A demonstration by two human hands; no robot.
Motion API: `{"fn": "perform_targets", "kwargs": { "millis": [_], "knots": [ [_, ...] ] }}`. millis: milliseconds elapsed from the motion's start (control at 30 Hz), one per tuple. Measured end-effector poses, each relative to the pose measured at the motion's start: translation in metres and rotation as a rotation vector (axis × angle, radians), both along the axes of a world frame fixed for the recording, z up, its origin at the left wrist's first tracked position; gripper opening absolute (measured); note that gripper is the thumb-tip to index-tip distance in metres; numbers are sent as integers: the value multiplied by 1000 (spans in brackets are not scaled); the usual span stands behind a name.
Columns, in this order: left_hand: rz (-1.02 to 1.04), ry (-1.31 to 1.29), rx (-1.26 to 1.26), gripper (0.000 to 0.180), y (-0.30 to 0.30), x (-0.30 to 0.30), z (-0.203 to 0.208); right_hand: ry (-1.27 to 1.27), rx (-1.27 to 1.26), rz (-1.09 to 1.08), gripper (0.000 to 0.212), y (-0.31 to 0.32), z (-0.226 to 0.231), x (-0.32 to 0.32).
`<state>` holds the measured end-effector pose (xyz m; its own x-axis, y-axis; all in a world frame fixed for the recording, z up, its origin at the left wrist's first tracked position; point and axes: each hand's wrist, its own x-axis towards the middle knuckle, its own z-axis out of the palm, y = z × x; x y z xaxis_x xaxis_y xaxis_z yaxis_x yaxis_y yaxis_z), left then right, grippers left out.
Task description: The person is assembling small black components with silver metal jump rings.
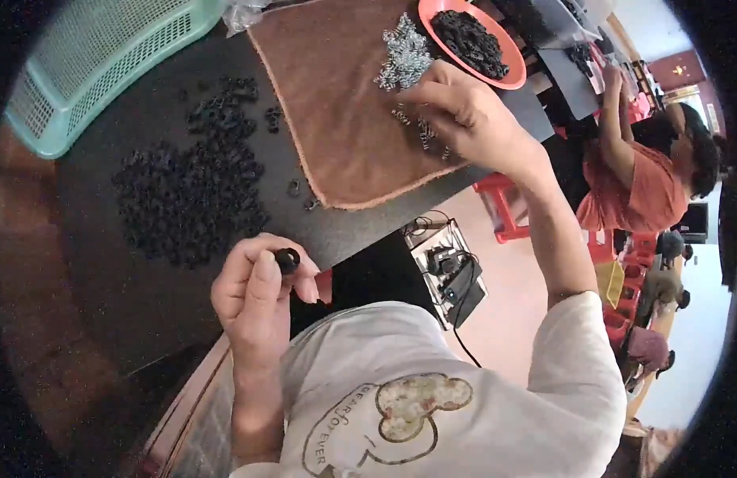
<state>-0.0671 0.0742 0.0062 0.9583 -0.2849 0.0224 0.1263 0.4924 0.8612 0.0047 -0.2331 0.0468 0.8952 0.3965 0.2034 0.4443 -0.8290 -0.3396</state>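
Observation:
My left hand [261, 291] is closed around a small black cylindrical part [287, 260], its round hollow end facing up, near the table's front edge. Over the brown cloth [337, 103], my right hand [468, 111] has its fingers bent together beside a pile of small silvery metal springs [405, 52]. Whether a spring sits between those fingertips I cannot make out. A few loose springs [426, 134] lie under and beside the right hand. A heap of small black ring-like parts [189, 191] spreads across the dark table, left of the cloth.
An orange-red plate [508, 56] heaped with black parts [468, 41] stands beyond my right hand. A green plastic basket [105, 72] is at the far left. On the right, a person in an orange shirt [635, 187] works near red stools [504, 207]. Cables and black devices [456, 275] lie below the table edge.

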Motion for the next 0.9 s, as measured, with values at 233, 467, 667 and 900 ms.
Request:
{"fn": "perform_targets", "kwargs": {
  "millis": [233, 467, 667, 900],
  "knots": [
    [-22, -45, -24, 25, 3, 3, -3, -68, -43, 65, 23, 0, 3, 7],
    [-19, -27, -54, 24, 3, 2, -2, -35, -239, 17, 20, 19, 0, 3],
    [-25, -18, -54, 23, 3, 2, -2, -93, -67, 75, 20, 22, 2, 7],
    [-23, -19, -57, 25, 3, 3, -4, -75, 151, 97, 18, 30, 4, 12]
  ]
}}
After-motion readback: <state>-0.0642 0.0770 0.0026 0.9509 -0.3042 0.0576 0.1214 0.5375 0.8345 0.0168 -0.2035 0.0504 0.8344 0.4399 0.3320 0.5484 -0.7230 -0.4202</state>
